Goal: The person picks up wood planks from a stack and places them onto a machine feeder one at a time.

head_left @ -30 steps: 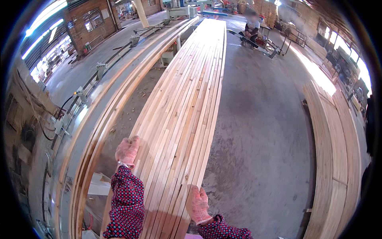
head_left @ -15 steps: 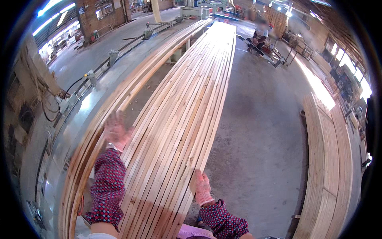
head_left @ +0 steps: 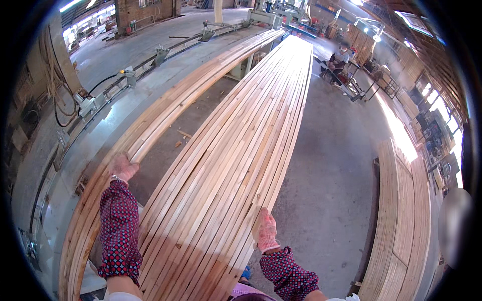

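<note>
A wide layer of long, pale wooden strips (head_left: 226,165) runs away from me, laid side by side. To its left, across a gap, lies a narrower curved-looking row of wooden strips (head_left: 175,95). My left hand (head_left: 123,167), in a pinkish work glove, grips the inner edge of that row, its thumb toward the gap; the fingertips are partly hidden. Gloved the same way, my right hand (head_left: 267,228) is closed against the right edge of the wide layer, holding the outermost strip. Both forearms wear dark, patterned sleeves.
A metal rail with brackets (head_left: 161,54) runs along the left. Stacked boards (head_left: 396,226) lie on the floor at the right. A machine (head_left: 266,19) stands beyond the strips' far end. A person (head_left: 340,57) sits at the far right near a metal frame.
My left hand has gone from spread over the gap side to the left row of strips and closed there. My right hand stays at the wide layer's edge. The view has shifted.
</note>
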Demonstrator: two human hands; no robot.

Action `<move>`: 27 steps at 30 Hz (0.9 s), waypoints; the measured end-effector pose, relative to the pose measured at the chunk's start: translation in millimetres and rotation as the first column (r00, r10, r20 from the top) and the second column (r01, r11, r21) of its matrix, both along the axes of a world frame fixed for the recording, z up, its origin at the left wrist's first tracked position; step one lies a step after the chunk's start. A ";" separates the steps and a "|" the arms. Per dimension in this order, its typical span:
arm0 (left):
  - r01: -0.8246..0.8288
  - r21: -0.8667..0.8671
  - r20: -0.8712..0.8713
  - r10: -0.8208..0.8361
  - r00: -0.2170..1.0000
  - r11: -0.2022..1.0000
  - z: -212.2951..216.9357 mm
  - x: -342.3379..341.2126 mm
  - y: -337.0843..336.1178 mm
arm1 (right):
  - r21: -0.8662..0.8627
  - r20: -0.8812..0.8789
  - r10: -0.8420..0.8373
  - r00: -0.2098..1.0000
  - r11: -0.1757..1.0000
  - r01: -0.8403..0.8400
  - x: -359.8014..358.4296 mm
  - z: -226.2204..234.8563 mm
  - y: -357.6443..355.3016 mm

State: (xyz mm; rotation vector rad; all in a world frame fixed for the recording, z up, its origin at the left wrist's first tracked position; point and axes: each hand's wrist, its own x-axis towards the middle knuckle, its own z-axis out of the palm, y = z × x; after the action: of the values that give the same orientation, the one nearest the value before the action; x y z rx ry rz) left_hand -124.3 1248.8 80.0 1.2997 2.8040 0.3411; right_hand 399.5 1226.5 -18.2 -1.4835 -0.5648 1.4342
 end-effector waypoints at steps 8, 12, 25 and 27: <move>0.026 0.246 0.553 -0.162 0.817 0.969 -2.1 56.4 -22.5 | -0.025 0.037 0.039 0.999 0.999 -0.038 -1.8 12.3 0.1; 0.048 0.251 0.528 -0.178 0.830 0.967 -49.6 65.8 -21.4 | 0.011 -0.050 0.028 0.998 1.000 -0.028 -5.0 12.9 -1.0; 0.078 0.219 0.375 -0.158 0.913 0.973 -3.1 111.8 -36.3 | -0.042 0.031 0.054 0.998 0.998 -0.052 -6.6 31.7 -1.8; 0.126 0.189 0.300 -0.179 0.937 0.974 3.4 122.8 -36.8 | 0.032 0.064 0.043 0.997 0.998 -0.045 -5.4 26.6 -2.2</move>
State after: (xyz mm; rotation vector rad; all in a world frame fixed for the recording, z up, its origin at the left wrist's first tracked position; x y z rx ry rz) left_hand -1.5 1212.0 83.4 1.3447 2.4359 0.7201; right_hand 394.0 1224.3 8.4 -1.5023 -0.6611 1.4089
